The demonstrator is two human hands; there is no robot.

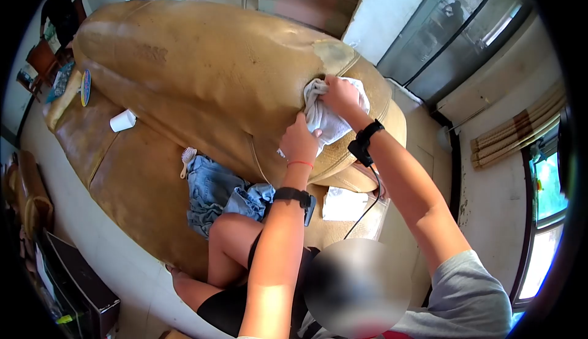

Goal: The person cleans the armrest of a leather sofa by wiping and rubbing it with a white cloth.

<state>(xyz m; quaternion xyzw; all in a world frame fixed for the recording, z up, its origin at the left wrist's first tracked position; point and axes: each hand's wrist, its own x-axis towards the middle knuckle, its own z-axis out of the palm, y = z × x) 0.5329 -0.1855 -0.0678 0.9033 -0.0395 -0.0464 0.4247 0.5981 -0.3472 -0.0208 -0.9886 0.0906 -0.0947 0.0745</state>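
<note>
A crumpled white cloth [329, 123] lies against the right end of the brown sofa's backrest [220, 51]. My right hand [343, 98] is closed on the upper part of the cloth, its fingers pinching a fold. Lower and to the left, my left hand [299, 140] grips the cloth's left edge with curled fingers. Whether this cloth is a garment or a rag, I cannot tell. Blue denim clothing [217, 192] lies bunched on the seat by my knee, with a pale-handled brush [187, 160] at its upper left corner.
A white cup-like roll [123, 120] lies on its side on the seat, left of the denim. Farther left stands a blue-and-yellow oval object [85, 88]. White paper or cloth [345, 203] lies near the sofa's right end. A dark cable [365, 211] hangs from my right wrist. A person [59, 14] is at the far left.
</note>
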